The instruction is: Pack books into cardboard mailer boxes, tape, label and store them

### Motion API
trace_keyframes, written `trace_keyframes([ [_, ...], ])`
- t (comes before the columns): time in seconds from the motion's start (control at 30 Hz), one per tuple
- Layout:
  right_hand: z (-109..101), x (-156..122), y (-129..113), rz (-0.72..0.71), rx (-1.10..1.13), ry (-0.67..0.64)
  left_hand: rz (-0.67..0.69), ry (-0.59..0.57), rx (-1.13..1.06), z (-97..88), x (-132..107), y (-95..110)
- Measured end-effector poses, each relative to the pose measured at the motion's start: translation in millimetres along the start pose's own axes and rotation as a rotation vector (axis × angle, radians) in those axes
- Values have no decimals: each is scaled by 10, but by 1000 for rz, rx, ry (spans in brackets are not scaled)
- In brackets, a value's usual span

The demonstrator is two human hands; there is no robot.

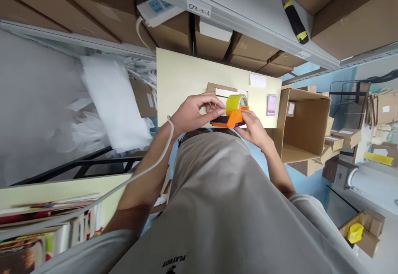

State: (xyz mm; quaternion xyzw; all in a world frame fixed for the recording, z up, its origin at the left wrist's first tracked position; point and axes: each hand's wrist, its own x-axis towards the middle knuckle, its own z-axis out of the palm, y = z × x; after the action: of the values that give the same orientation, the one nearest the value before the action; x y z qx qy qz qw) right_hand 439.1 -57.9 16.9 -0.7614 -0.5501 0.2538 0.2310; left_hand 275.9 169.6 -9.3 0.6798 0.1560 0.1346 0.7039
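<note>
At 12 o'clock from the orange tape dispenser (234,118), the centre of the dial here, a grey metal shelf (248,29) runs across the view, with brown cartons (255,47) below its beam. The cream bench (186,75) comes next in size, spreading from 9 round through 12 to 3 o'clock, and the dispenser is at its near edge. The person's grey shirt (211,191) fills 6 o'clock. An open cardboard box (303,120) stands at 3 o'clock, just beside the bench's right end, its mouth facing the person. White sheets (113,104) are at 9 o'clock, magazines (23,249) at 8. A white power strip (158,13) sits at 11 o'clock, under the shelf beam. The left hand (200,110) comes in from 9 o'clock, fingers curled and narrow, thumb and fingertips close to the yellow tape roll (232,103); whether they pinch the tape cannot be told. A white cord (170,131) crosses that wrist. The right hand (253,128), at 4 o'clock, holds the dispenser by its right end. The roll sits upright in the dispenser, partly hiding a brown cardboard piece (213,86) at 11 o'clock on the bench. A black and yellow cutter (295,21) lies on the shelf at 1 o'clock. Smaller still are a white paper (258,80) at 1 o'clock and a pinkish packet (271,105) near 3, both on the bench.
</note>
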Motion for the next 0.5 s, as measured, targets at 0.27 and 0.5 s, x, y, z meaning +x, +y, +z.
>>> trace_keyframes([
  [0.27,142,133,115,225,82,-41,-164,122,-52,51,118,-296],
  [0.5,231,219,316,301,241,-165,-298,184,-154,160,142,-650],
])
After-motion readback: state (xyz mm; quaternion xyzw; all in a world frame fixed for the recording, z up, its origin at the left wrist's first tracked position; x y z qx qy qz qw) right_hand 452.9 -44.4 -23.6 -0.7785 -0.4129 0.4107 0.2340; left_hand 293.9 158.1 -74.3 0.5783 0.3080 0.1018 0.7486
